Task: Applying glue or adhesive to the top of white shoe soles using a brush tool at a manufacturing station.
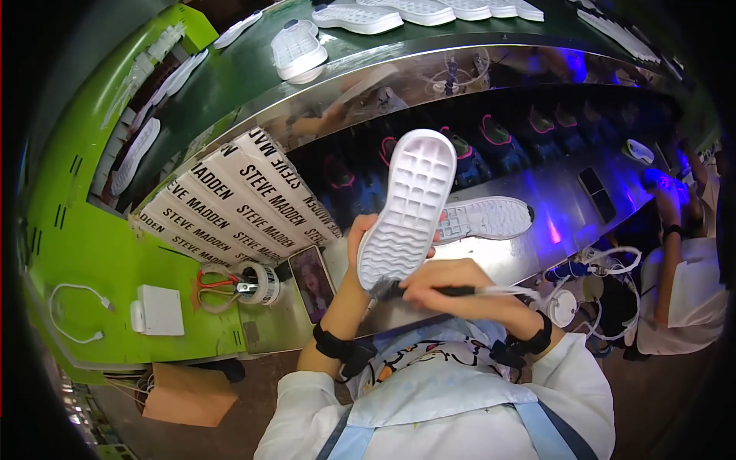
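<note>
One white cord (52, 310) lies on a bright green table (207, 330). Next stands a box (230, 207) with rows of big dark letters. The left hand (360, 238) holds up a white shoe sole (406, 211) over a shiny metal bench (491, 261); the right hand (452, 287) grips a dark brush (392, 290) at its bottom end.

Right fingers (420, 296) curled, left fingers (359, 231) spread
</note>
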### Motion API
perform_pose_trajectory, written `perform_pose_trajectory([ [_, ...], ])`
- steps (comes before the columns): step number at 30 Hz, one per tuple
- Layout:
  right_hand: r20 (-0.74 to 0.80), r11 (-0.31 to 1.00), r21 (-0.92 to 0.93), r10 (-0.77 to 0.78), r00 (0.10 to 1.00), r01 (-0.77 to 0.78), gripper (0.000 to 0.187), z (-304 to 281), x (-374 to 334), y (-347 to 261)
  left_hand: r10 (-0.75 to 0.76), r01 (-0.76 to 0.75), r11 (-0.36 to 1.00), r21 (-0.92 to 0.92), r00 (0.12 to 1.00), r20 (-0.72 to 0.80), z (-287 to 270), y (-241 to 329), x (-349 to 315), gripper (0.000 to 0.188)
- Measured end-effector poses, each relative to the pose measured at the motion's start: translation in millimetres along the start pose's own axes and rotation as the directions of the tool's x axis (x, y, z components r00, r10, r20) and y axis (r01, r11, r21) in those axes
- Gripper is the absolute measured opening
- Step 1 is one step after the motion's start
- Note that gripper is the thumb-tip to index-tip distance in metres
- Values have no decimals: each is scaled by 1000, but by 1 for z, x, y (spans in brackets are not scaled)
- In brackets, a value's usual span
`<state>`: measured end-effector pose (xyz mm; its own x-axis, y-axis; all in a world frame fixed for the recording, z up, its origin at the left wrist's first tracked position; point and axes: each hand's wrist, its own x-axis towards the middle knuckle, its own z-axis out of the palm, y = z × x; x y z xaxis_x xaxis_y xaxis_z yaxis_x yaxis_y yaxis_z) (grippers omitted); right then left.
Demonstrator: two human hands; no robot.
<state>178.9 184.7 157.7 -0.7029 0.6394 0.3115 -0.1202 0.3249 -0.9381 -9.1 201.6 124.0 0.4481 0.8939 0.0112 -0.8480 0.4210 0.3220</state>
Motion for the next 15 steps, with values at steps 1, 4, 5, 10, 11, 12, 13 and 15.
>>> perform_pose_trajectory([
  [1,63,998,9,-70,996,70,11,2,-1,5,-90,92,994,60,996,-28,2,7,2,72],
  [4,139,998,-59,13,990,-5,10,-12,-4,-13,-235,244,959,145,969,-74,-8,11,5,70],
  [5,36,998,-11,-55,998,55,10,-11,0,-22,-297,320,933,164,943,-150,-5,11,7,69],
  [10,246,978,-204,8,969,44,11,-20,-8,-13,-399,583,767,268,760,-513,20,16,14,49],
  [11,240,978,-206,14,971,36,11,-18,-8,-16,-407,588,764,265,758,-510,26,10,8,49],
  [12,130,978,-187,-64,989,88,10,-14,-4,-20,-159,381,726,572,903,-400,28,1,-3,46],
  [13,22,972,-179,-149,989,150,9,-12,0,-22,74,117,579,807,978,-195,35,0,-6,43],
  [15,76,958,-205,-187,979,199,8,-19,-7,-8,-245,542,651,531,812,-529,51,11,7,35],
])
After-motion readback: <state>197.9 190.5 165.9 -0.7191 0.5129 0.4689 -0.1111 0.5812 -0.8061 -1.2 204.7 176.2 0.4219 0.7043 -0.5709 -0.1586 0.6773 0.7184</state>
